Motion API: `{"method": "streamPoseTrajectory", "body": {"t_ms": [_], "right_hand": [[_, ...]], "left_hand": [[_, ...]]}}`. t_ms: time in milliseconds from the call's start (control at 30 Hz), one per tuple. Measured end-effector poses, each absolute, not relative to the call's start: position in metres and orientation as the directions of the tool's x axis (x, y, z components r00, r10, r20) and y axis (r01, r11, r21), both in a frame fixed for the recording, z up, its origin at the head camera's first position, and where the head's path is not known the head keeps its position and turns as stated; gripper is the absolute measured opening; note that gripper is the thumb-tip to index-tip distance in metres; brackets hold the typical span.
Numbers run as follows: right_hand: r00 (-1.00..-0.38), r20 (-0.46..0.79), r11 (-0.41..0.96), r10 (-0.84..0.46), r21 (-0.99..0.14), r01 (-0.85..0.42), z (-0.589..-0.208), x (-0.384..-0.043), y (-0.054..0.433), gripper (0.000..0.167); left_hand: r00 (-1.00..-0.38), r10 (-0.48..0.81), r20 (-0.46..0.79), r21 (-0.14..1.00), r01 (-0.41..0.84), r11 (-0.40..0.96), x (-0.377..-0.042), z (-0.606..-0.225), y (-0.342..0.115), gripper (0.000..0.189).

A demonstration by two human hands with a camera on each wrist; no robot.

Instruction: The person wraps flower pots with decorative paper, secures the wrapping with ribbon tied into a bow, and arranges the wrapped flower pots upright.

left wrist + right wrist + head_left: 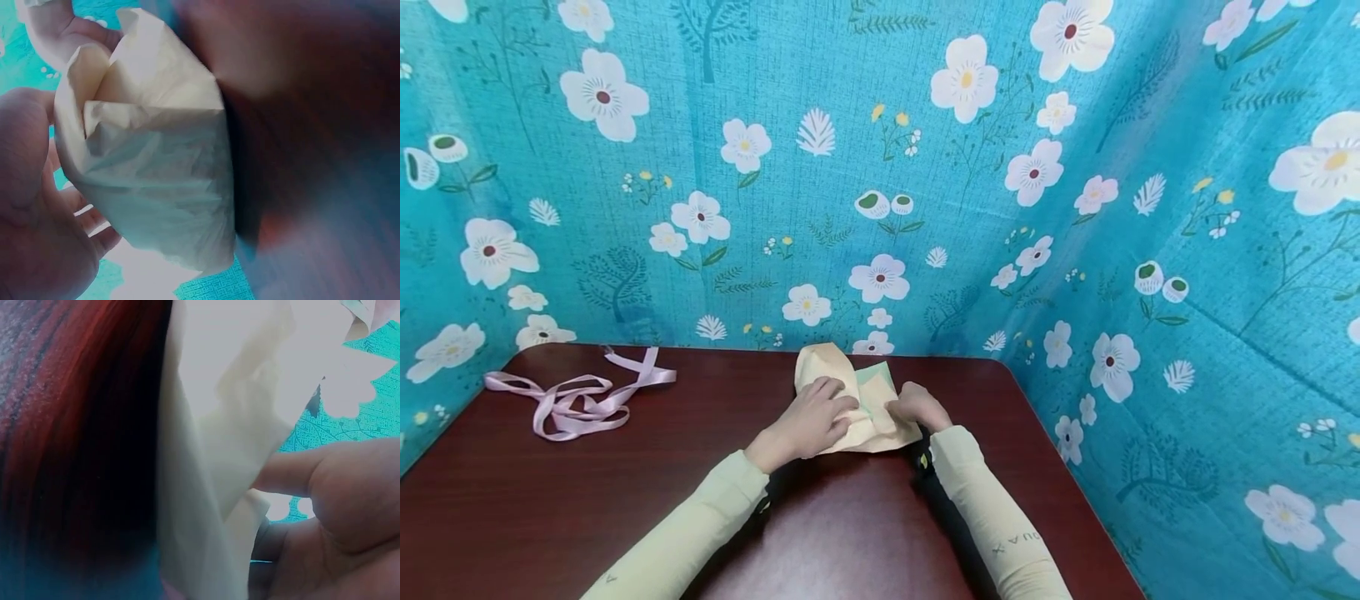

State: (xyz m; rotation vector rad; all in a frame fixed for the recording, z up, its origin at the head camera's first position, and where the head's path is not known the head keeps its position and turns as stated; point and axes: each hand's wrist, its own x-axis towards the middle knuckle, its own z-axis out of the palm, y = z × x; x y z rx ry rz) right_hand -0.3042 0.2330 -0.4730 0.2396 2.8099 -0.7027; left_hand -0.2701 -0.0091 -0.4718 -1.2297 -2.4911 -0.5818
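A creased, partly folded sheet of cream paper [880, 398] lies near the far edge of the table, with a pale green patch showing at its upper middle. My left hand [812, 419] rests on its left part, fingers spread and slightly bent. In the left wrist view the folded paper [162, 169] stands as a bulky shape with an opening at the top, beside the left hand [44, 200]. At the right edge of the paper, my right hand [919, 407] pinches it. The right wrist view shows thumb and fingers of the right hand [337, 512] on either side of that edge.
A loosely tangled pink ribbon [580, 404] lies on the left of the dark red-brown table [625, 500]. Blue flowered cloth [820, 183] hangs behind the table and along its right side.
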Motion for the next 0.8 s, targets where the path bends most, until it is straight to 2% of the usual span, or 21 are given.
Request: {"method": "streamPoseTrajectory", "body": {"t_ms": [167,367,500,633,667,733,800], "right_hand": [[-0.958,-0.265,0.846,0.113,-0.479,0.232,-0.478,-0.304,0.236,0.022],[-0.955,-0.260,0.776,0.144,-0.569,0.272,-0.478,-0.305,0.242,0.041],[-0.961,-0.246,0.734,0.129,-0.628,0.259,-0.481,-0.307,0.246,0.046],[-0.969,-0.212,0.714,0.128,-0.658,0.239,-0.483,-0.308,0.246,0.020],[-0.969,-0.209,0.712,0.131,-0.661,0.239,-0.483,-0.308,0.246,0.020],[-0.969,-0.205,0.707,0.136,-0.665,0.240,-0.483,-0.307,0.246,0.042],[-0.971,-0.210,0.704,0.116,-0.672,0.229,-0.484,-0.307,0.247,0.046]], "left_hand": [[-0.581,0.694,0.425,0.254,0.813,0.525,-0.272,-0.471,-0.007,0.022],[-0.592,0.703,0.395,0.267,0.806,0.529,-0.271,-0.471,-0.006,0.025],[-0.605,0.700,0.381,0.258,0.796,0.547,-0.271,-0.471,-0.007,0.026],[-0.623,0.695,0.357,0.269,0.782,0.563,-0.271,-0.470,-0.007,0.027],[-0.626,0.695,0.354,0.272,0.780,0.564,-0.271,-0.470,-0.007,0.027],[-0.630,0.693,0.350,0.277,0.776,0.566,-0.272,-0.470,-0.008,0.028],[-0.630,0.690,0.357,0.279,0.777,0.565,-0.272,-0.471,-0.009,0.027]]}}
